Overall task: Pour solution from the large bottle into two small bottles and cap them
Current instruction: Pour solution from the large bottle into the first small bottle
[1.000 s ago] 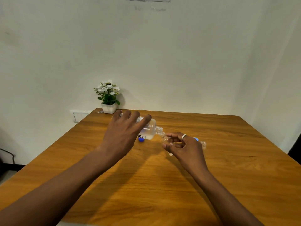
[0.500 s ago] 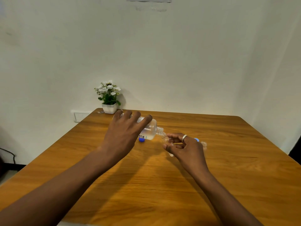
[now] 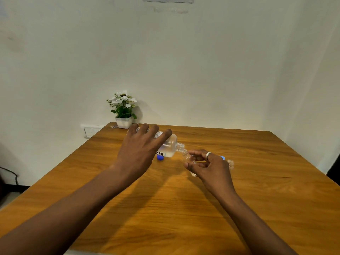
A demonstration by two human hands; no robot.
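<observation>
Currently, left hand gripping one large bottle, right hand holding small bottle, second small bottle, two blue caps

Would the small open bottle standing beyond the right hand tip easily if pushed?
Probably: the small open bottle looks like clear plastic, so it is likely light and easily tipped. Being round, it may roll once down. It is uncapped, so any contents could spill.
</observation>
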